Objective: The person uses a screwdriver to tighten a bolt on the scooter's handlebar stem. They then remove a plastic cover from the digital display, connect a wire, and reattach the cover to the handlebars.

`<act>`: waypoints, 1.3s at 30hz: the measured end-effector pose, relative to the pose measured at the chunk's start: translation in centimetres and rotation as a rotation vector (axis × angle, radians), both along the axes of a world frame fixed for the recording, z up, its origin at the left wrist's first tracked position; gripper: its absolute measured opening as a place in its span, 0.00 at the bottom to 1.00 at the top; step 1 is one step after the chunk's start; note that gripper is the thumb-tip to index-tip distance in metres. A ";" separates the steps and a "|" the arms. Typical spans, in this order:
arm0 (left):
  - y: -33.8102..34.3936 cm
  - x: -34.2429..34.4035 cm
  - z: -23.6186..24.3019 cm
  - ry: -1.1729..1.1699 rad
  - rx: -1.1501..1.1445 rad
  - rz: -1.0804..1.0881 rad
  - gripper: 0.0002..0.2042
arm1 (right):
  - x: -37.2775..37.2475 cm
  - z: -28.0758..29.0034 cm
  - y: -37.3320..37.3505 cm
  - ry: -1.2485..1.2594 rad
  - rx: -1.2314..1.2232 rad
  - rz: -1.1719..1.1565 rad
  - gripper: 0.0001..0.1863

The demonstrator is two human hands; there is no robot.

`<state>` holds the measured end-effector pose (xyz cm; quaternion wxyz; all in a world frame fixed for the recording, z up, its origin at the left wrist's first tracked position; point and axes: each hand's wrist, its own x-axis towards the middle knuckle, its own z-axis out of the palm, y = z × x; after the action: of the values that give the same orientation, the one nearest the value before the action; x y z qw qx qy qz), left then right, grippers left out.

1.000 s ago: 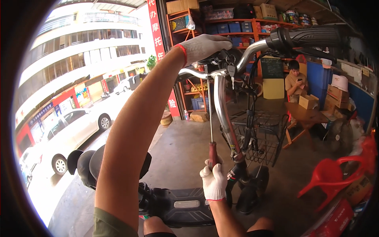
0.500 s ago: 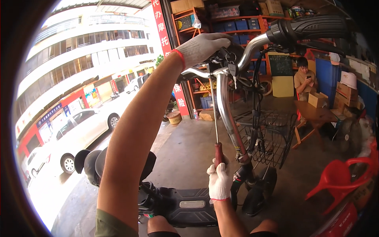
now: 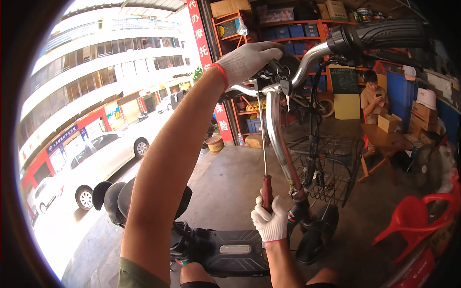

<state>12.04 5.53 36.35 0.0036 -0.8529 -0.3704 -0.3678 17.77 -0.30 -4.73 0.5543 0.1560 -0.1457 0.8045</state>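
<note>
My left hand (image 3: 249, 61), in a white knit glove with red cuff, is curved over the black fitting (image 3: 269, 72) at the centre of the silver handlebar (image 3: 314, 55). A key set (image 3: 285, 89) hangs there. My right hand (image 3: 269, 218), gloved, grips the red handle of a long screwdriver (image 3: 267, 191), held upright alongside the silver stem (image 3: 278, 139), its tip reaching up beneath the fitting, where the exact contact is hard to see.
Below are the scooter's black deck (image 3: 201, 240), seat (image 3: 117, 201) and wire basket (image 3: 331, 177). At right are a seated person (image 3: 372, 103), wooden table (image 3: 384, 139) and red chair (image 3: 413, 216). Orange shelves (image 3: 288, 29) stand behind; a white car (image 3: 105, 158) is outside at left.
The whole view has shifted slightly, putting the scene further right in the picture. My right hand's fingers have shifted on the screwdriver handle. My left hand stays on the fitting.
</note>
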 end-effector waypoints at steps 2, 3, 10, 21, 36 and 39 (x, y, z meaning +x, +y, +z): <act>-0.5 0.0 0.1 -0.008 -0.022 -0.010 0.25 | 0.2 -0.7 1.5 0.175 0.123 0.285 0.27; -0.6 0.0 0.1 -0.013 -0.034 -0.014 0.25 | 0.2 -0.4 1.5 0.219 0.150 0.368 0.26; 0.0 0.1 0.1 0.033 0.014 0.047 0.26 | -1.9 1.8 -0.8 -0.327 -0.059 -0.572 0.23; 0.7 -0.2 0.3 0.038 0.018 0.037 0.25 | -1.9 2.5 -0.7 -0.284 -0.119 -0.581 0.24; -0.4 -0.1 0.3 0.017 -0.023 -0.009 0.26 | -1.1 0.6 -0.4 -0.151 0.001 -0.360 0.25; -0.2 -0.2 0.2 0.020 -0.019 -0.006 0.26 | 0.5 0.0 0.2 0.180 0.138 0.287 0.31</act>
<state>11.85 5.38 36.54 -0.0022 -0.8576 -0.3713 -0.3559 18.30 -0.15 -4.76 0.4326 0.2840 -0.1266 0.8463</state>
